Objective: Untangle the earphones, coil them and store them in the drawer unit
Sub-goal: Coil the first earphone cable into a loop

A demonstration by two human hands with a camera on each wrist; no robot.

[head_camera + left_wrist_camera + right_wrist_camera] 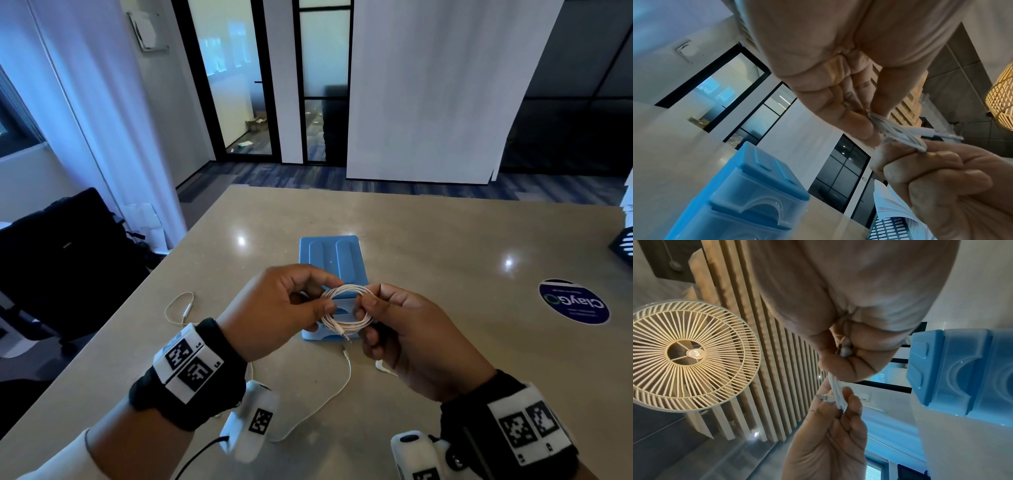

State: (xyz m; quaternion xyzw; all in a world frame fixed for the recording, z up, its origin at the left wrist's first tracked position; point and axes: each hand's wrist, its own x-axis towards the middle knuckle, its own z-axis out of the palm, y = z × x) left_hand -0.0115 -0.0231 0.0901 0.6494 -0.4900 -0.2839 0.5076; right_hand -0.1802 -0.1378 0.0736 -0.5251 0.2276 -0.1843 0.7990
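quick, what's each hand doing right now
Left hand: pinching the left side of the earphone coil.
Right hand: pinching the coil's right side.

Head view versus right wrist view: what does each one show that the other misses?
Only the head view shows loose earphone cable trailing on the table and a round sticker. Only the right wrist view shows a woven ceiling lamp. Both show the left hand and right hand pinching the coiled earphones before the blue drawer unit.
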